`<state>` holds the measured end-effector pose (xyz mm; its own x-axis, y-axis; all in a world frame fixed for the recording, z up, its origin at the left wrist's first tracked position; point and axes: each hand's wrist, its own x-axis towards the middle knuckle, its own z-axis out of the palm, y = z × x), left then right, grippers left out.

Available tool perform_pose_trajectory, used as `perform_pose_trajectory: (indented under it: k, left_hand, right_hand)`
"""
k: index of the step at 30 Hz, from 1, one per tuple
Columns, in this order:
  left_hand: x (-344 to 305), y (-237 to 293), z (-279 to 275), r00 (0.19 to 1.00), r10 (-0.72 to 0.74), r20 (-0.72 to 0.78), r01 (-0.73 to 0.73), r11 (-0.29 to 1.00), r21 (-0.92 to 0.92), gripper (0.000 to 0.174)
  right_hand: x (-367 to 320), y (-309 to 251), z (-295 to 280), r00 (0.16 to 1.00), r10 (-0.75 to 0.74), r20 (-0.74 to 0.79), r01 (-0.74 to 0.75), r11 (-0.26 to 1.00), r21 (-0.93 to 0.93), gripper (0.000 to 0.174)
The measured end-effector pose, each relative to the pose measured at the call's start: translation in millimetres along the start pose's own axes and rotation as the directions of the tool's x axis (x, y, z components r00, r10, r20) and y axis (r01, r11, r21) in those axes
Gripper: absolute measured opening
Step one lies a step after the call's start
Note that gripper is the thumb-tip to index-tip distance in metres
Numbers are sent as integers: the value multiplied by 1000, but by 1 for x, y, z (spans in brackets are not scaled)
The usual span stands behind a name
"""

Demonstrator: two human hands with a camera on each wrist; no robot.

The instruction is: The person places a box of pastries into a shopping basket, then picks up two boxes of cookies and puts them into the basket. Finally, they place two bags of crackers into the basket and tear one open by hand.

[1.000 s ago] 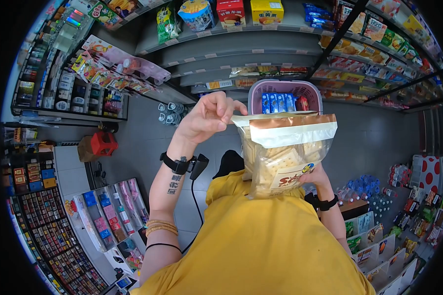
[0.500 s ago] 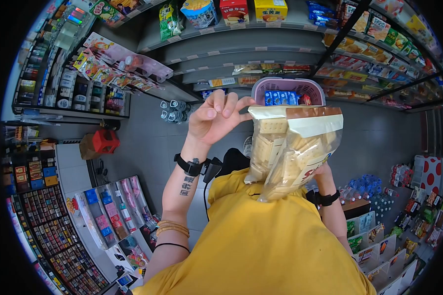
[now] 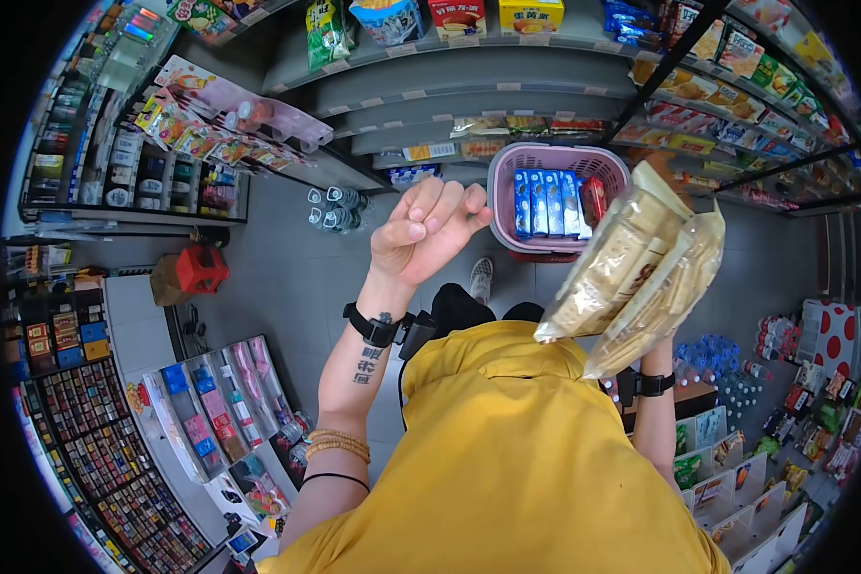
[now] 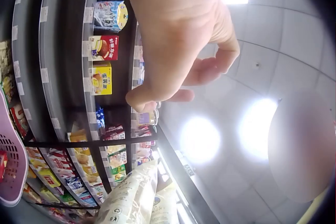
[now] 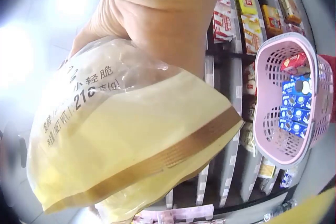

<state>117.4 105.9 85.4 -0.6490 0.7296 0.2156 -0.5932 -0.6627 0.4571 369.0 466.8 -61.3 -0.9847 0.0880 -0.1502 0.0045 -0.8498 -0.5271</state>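
My right hand (image 5: 163, 24) grips two clear bags of crackers. In the head view the nearer-left cracker bag (image 3: 617, 263) and the other cracker bag (image 3: 665, 292) hang side by side, tilted, and hide most of that hand. One bag's printed back and cream top with a brown band fill the right wrist view. My left hand (image 3: 419, 234) is raised left of the pink basket (image 3: 500, 196), fingers loosely curled, holding nothing. Inside the basket stand several blue boxes (image 3: 547, 203) and a red package (image 3: 593, 199).
Snack shelves (image 3: 488, 91) run behind the basket, with more packed shelves (image 3: 708, 124) to the right. Large water bottles (image 3: 337, 210) stand on the floor at left, near a red stool (image 3: 203, 274). A white display rack (image 3: 746, 497) is at lower right.
My left hand has let go of the bag top. My right hand has carried both cracker bags to the right and tipped them, which uncovers the basket.
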Motion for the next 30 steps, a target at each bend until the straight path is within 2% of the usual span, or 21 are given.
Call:
perform_pose_trajectory:
  k: [3, 4, 6, 7, 8, 10, 12, 14, 16, 20, 22, 24, 26, 28, 30]
  left_hand:
    - [-6, -3, -12, 1000, 22, -16, -22, 1000, -3, 22]
    - [-10, -4, -16, 998, 9, -64, -7, 1000, 31, 24]
    - [-19, -4, -27, 989, -16, -147, 29, 996, 88, 27]
    - [-26, -5, -38, 985, -18, -172, 33, 996, 84, 31]
    - [-39, -5, -56, 967, -35, -253, 75, 986, 149, 28]
    - [-73, -6, -97, 909, -50, -413, 174, 948, 268, 24]
    - [-113, -10, -131, 796, -22, -605, 237, 931, 278, 19]
    - [-167, -18, -174, 612, -13, -791, 356, 898, 260, 13]
    - [-229, -32, -211, 454, -8, -891, 460, 859, 226, 14]
    - [-357, -79, -253, 132, -68, -989, 501, 865, 7, 23]
    - [-407, -101, -256, 13, -140, -990, 523, 845, -112, 27]
    - [-442, -123, -248, -106, -133, -985, 517, 839, -169, 36]
    - [-456, -137, -229, -165, -129, -978, 511, 837, -197, 54]
    - [-469, -144, -217, -148, -139, -979, 499, 844, -196, 55]
    - [-470, -145, -206, -175, -121, -977, 491, 850, -194, 49]
  right_hand:
    - [-4, -9, -15, 993, -57, -103, 62, 997, 40, 96]
    - [-4, -10, -21, 985, -82, -154, 89, 995, 39, 96]
    - [-1, -8, -33, 957, -136, -255, 140, 990, -4, 95]
    - [2, -3, -35, 934, -212, -288, 188, 976, -108, 87]
    - [-1, 1, -63, 916, -175, -360, 166, 985, -55, 84]
    - [2, 8, -65, 914, -129, -385, 124, 992, -38, 82]
    - [2, 18, -83, 924, -33, -381, 26, 999, -24, 81]
    - [7, 27, -89, 849, 41, -527, -40, 999, 13, 74]
    - [20, 35, -79, 845, 89, -528, -83, 996, 35, 66]
    - [58, 50, -73, 794, 183, -580, -202, 979, 32, 56]
    - [81, 60, -82, 794, 232, -562, -254, 966, 40, 55]
    - [107, 65, -84, 797, 266, -542, -302, 953, 24, 54]
    - [138, 75, -93, 802, 289, -523, -342, 940, -6, 52]
    - [168, 78, -83, 799, 328, -504, -416, 907, -70, 55]
    - [199, 87, -95, 812, 336, -478, -464, 867, -179, 56]
